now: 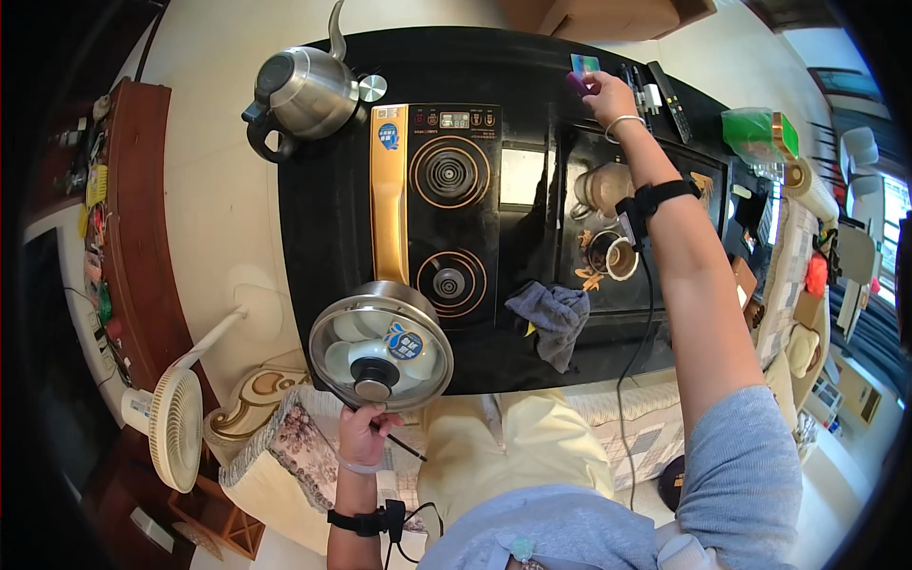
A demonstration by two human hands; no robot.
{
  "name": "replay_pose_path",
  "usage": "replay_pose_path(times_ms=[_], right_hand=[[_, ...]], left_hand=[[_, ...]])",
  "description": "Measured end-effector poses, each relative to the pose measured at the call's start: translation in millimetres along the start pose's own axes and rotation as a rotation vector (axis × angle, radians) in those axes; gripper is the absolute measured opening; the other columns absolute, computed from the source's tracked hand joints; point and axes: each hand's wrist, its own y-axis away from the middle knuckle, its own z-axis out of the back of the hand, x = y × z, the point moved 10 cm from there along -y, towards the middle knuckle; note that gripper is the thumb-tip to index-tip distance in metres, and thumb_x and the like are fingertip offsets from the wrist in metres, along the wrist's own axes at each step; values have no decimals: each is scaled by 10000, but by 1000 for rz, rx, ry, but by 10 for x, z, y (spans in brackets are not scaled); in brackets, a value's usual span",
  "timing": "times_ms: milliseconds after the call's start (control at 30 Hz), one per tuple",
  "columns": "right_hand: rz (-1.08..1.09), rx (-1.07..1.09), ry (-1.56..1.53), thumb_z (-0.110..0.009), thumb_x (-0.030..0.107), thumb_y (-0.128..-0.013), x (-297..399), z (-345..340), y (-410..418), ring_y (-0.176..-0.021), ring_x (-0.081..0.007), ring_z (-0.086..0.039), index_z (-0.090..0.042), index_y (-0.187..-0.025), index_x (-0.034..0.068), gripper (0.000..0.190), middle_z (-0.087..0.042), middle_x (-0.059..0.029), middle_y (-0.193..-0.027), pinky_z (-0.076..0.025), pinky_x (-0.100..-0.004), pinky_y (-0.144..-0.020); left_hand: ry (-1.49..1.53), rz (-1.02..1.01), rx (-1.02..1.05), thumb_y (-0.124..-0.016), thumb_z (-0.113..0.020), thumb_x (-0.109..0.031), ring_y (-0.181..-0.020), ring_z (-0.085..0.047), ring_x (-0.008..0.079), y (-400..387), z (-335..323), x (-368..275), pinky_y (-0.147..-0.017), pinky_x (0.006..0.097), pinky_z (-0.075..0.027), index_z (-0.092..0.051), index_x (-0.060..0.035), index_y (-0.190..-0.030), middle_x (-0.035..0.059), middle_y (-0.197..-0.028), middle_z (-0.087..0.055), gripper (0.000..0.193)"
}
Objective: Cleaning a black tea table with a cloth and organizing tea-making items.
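Note:
My left hand (362, 436) is at the table's near edge, its fingers curled round a thin black rod (407, 447). Just beyond it sits a steel pot (392, 291) under a glass lid (335, 356) with a black knob; pale rounded pieces show through the glass. My right hand (611, 98) reaches to the far side of the table and pinches a small purple object (577, 84). A colourful card (586, 64) lies right by those fingers. Pens (627, 75), a white plug adapter (652, 98) and a black remote control (670, 100) lie to the right of this hand.
A double electric hob (456, 228) is set in the black table (328, 235). A steel kettle (313, 92) stands at the far left. A grey cloth (552, 320), a glass pitcher (605, 189) and a cup (621, 258) are nearer the right. A white fan (178, 427) stands at left.

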Motion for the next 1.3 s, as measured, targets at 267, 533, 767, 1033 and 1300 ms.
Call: replay_pose_path(times_ms=[267, 533, 767, 1033, 1300], right_hand=[[-71, 12, -109, -750, 277, -754, -229, -113, -326, -924, -287, -668, -697, -1011, 76, 330, -696, -155, -945, -511, -362, -838], [-302, -107, 212, -811, 305, -688, -573, -20, -297, -1041, -347, -624, -622, -1101, 71, 510, -662, -187, -1080, -482, -406, -913], [-207, -196, 107, -760, 327, -725, -642, 220, -369, -834, -285, -656, -674, -816, 70, 286, -688, -142, -863, -509, -380, -764], [-195, -150, -391, -740, 195, -811, -445, 239, -233, -594, -96, -587, -662, -812, 70, 147, -633, 0, -703, -450, -230, -491], [-246, 424, -602, -701, 204, -843, 659, -672, -167, -523, -103, -605, -645, -850, 68, 147, -647, -32, -691, -401, -203, -401]], left_hand=[[38, 6, -6, -781, -586, -25, -589, -662, 237, -7, -204, 60, -410, 214, -387, -589, 11, -974, 89, -803, -651, 197], [43, 22, -11, -796, -579, -30, -602, -665, 234, 14, -249, 98, -417, 216, -384, -597, 12, -975, 94, -821, -656, 185], [45, 39, -21, -772, -571, -9, -576, -647, 234, 37, -337, 60, -419, 235, -398, -575, -6, -949, 72, -750, -621, 178], [96, 19, 40, -795, -580, -26, -602, -663, 215, 59, -260, 119, -437, 220, -389, -594, 9, -982, 91, -834, -660, 190], [154, 14, 57, -798, -576, -15, -620, -661, 204, 143, -143, 182, -459, 227, -413, -568, 9, -1059, 98, -873, -663, 262]])
